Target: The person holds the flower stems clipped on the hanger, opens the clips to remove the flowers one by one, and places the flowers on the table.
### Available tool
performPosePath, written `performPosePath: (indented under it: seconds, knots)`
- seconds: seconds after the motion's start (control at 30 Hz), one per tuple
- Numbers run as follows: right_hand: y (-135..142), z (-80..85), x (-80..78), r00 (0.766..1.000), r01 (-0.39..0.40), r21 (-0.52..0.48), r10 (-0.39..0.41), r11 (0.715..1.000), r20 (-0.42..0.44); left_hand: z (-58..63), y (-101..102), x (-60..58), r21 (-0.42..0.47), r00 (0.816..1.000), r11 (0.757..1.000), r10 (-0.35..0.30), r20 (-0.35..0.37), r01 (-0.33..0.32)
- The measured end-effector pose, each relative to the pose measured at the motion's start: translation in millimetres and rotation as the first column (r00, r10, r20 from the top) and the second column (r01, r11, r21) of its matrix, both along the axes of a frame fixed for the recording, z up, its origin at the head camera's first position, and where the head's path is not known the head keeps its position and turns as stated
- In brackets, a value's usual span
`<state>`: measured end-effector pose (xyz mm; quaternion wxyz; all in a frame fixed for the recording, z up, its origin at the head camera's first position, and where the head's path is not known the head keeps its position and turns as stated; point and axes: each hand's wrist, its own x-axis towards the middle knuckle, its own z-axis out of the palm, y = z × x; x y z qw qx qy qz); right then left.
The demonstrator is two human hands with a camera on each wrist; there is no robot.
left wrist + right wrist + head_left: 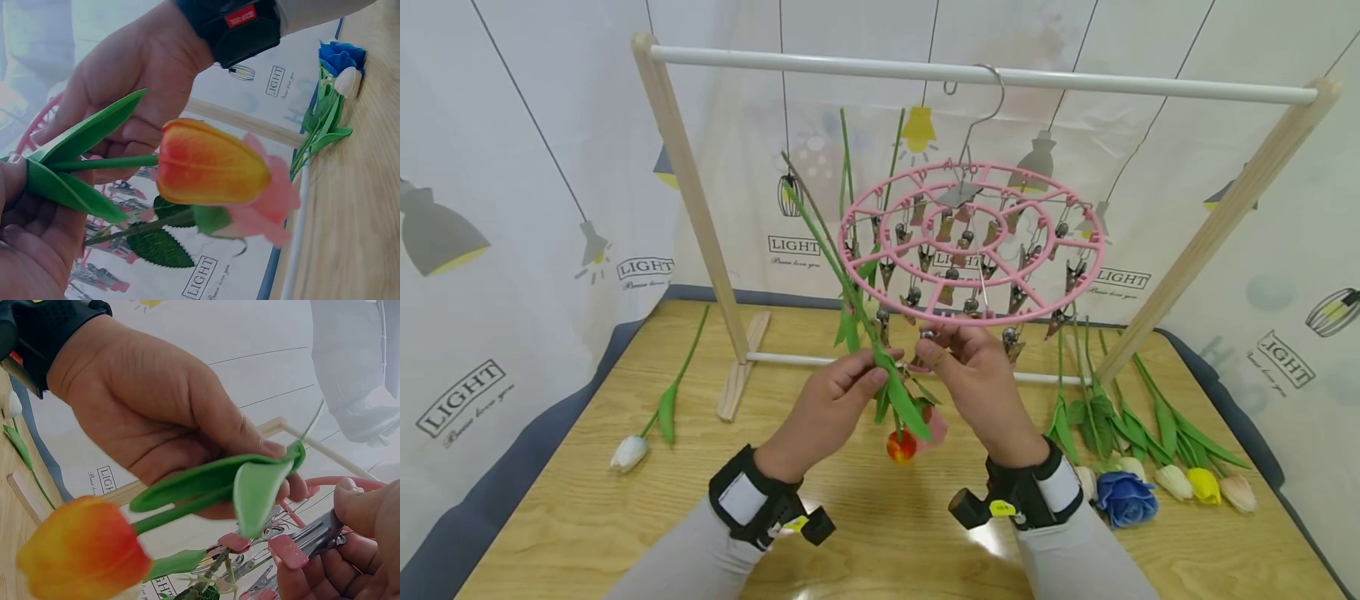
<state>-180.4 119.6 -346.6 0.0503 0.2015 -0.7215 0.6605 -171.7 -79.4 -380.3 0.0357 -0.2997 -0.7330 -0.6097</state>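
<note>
My left hand (823,408) pinches the green stem of an orange-red tulip (212,162) near its leaves, and the bloom hangs downward. Its stem slants up past the left side of a round pink clip hanger (970,320). Under the hanger's front rim, my right hand (981,392) pinches a metal clip (315,534) with pink tips between thumb and fingers. In the right wrist view the clip is close beside the tulip's leaves. A pink flower (278,206) hangs head down just behind the tulip, partly hidden by it.
The hanger hooks over the white rod (850,61) of a wooden-legged rack, with several other clips dangling. A white tulip (628,452) lies on the table at left. At right lie a blue rose (1126,498), a yellow tulip (1204,485) and several pale tulips.
</note>
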Motion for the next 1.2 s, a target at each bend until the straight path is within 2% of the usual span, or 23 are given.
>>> performPosePath:
  seconds: [0.13,0.27,0.4,0.6,0.73,0.8,0.87,0.97,1.1,1.2]
  knots:
    - [-0.3,-0.5,0.0,1.0,-0.014,-0.012,0.015,1.0,0.024,5.8,-12.4,2.0,0.037,0.997,0.997,0.072,-0.028,-0.071]
    - [0.6,-1.5,-0.3,1.0,-0.007,0.002,0.007,1.0,0.03,9.4,-28.4,1.3,0.104,0.987,0.984,0.151,-0.05,-0.146]
    - [1.3,-1.9,-1.1,1.0,-0.005,0.012,0.005,1.0,0.017,11.6,-50.9,-2.3,0.163,0.967,0.958,0.248,-0.065,-0.235]
    - [0.1,-2.6,-1.7,1.0,-0.016,0.001,0.016,1.0,0.011,17.8,-93.1,-6.4,0.19,0.927,0.914,0.372,-0.049,-0.357]
    - [-1.1,-3.1,-2.3,1.0,-0.02,-0.005,0.02,1.0,-0.004,17.5,-121.0,-7.5,0.154,0.881,0.871,0.473,-0.004,-0.466]
    - [-1.8,-3.5,-2.9,1.0,-0.021,-0.01,0.021,1.0,-0.004,15.1,-135.7,-8.0,0.117,0.85,0.844,0.527,0.001,-0.524]
    - [-2.3,-4.1,-3.4,1.0,-0.021,-0.015,0.021,1.0,-0.002,12.9,-150.2,-9.1,0.075,0.81,0.807,0.586,0.011,-0.586]
    - [-2.3,-4.3,-3.5,1.0,-0.018,-0.013,0.018,1.0,-0.006,10.2,-170.4,-13.2,0.044,0.762,0.761,0.646,0.048,-0.648]
    - [-1.3,-4.1,-3.4,1.0,-0.016,-0.005,0.016,1.0,-0.016,3.2,-191.6,-21.3,-0.05,0.725,0.731,0.681,0.103,-0.68]
    - [-0.7,-4.5,-3.4,1.0,-0.014,-0.003,0.014,1.0,-0.008,-7.7,-204.5,-27.5,-0.216,0.714,0.714,0.694,0.093,-0.666]
